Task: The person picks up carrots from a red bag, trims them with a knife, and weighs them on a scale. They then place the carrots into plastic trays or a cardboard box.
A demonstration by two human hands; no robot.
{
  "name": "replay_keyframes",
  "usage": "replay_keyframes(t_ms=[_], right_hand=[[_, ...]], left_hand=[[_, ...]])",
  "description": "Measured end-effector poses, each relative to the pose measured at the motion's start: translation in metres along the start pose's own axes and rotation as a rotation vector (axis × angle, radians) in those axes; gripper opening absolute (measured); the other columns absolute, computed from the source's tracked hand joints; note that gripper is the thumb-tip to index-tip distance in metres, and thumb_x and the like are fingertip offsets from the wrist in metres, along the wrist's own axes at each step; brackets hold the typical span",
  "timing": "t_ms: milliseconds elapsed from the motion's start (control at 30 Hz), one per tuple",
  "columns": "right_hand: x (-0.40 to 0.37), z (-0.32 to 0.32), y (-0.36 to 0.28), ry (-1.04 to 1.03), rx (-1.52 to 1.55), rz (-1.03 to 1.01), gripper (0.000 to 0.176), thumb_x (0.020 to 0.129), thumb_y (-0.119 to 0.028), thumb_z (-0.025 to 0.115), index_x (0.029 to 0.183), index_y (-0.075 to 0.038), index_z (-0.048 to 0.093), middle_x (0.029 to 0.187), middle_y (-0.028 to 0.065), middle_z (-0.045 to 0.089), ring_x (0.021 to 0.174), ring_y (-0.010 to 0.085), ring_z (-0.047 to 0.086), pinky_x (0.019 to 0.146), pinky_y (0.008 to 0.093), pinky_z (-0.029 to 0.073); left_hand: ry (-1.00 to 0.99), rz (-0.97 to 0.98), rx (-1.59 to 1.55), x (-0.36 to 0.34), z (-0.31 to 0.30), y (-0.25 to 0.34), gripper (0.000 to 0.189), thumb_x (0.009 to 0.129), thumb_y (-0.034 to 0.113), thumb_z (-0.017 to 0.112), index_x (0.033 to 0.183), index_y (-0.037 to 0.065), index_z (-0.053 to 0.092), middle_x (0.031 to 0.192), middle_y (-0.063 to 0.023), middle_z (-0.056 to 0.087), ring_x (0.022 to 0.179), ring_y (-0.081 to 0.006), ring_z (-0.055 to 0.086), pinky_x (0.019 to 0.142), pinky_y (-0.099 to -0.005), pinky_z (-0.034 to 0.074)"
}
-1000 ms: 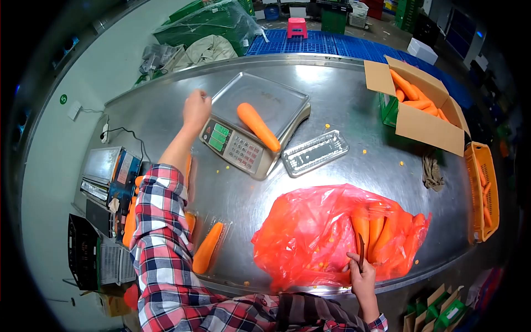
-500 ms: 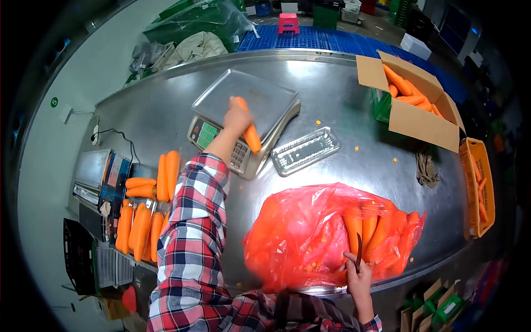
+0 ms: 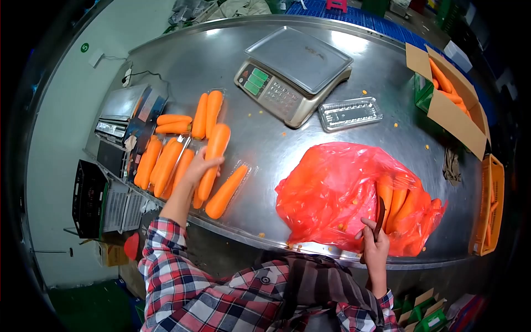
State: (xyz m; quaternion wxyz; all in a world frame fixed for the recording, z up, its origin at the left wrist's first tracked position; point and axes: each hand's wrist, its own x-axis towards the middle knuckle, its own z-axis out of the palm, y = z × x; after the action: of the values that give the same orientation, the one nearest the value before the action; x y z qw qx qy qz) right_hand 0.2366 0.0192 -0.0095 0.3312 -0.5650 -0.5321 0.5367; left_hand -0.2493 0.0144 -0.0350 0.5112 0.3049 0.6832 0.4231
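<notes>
Holding the carrot [image 3: 219, 138] at the left side of the steel table [image 3: 260, 166], the left hand [image 3: 200, 165] closes its fingers and thumb around the mid-length. The right hand [image 3: 375, 243] is wrapped around a dark curved tool [image 3: 380, 213] at the near side of the red plastic bag [image 3: 318, 188].

Clearances: a strip of steel with a few orange scraps runs between the carrot and the red plastic bag, and continues up to the scale [image 3: 296, 77]. The bag reaches the table's near edge, leaving little margin there. Packed carrots [image 3: 166, 166] crowd the left hand on its outer side, and a single carrot in a clear tray [image 3: 228, 191] lies just beside it. The clear plastic tray [image 3: 351, 113] sits right of the scale. The cardboard box [image 3: 456, 124] and the orange crate [image 3: 487, 210] bound the right end.

Markings: a round green wall sign [image 3: 84, 47] reads "5". The scale's green display digits and keypad legends are too small to read.

Orientation: the carrot's long axis slants from near-left to far-right, mostly away from the person. Contact with the produce beneath cannot be determined. The tool points away from the person.
</notes>
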Motion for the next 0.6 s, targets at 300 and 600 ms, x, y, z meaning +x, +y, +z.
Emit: replay_keyframes(t_ms=[300,600], right_hand=[[-0.008,0.006,-0.009,-0.088,-0.013,-0.060,0.024,0.095,-0.009,0.047,0.112,0.004,0.058,0.068,0.0048,0.059,0.045,0.0030,0.042,0.043,0.0183,0.033],[-0.022,0.000,0.003,-0.072,-0.007,-0.063,0.023,0.095,-0.009,0.047,0.112,0.003,0.057,0.068,0.0049,0.059,0.044,0.0036,0.043,0.042,0.0181,0.034]], left_hand=[[0.026,0.128,0.458,-0.014,0.013,-0.058,0.052,0.079,0.030,0.069,0.121,0.001,0.056,0.131,-0.0138,0.043,0.117,-0.0228,0.047,0.098,-0.0315,0.038],[0.045,-0.002,0.585,-0.018,0.024,-0.058,0.053,0.080,0.038,0.067,0.121,0.005,0.057,0.123,-0.0197,0.048,0.112,-0.0293,0.051,0.092,-0.0356,0.043]])
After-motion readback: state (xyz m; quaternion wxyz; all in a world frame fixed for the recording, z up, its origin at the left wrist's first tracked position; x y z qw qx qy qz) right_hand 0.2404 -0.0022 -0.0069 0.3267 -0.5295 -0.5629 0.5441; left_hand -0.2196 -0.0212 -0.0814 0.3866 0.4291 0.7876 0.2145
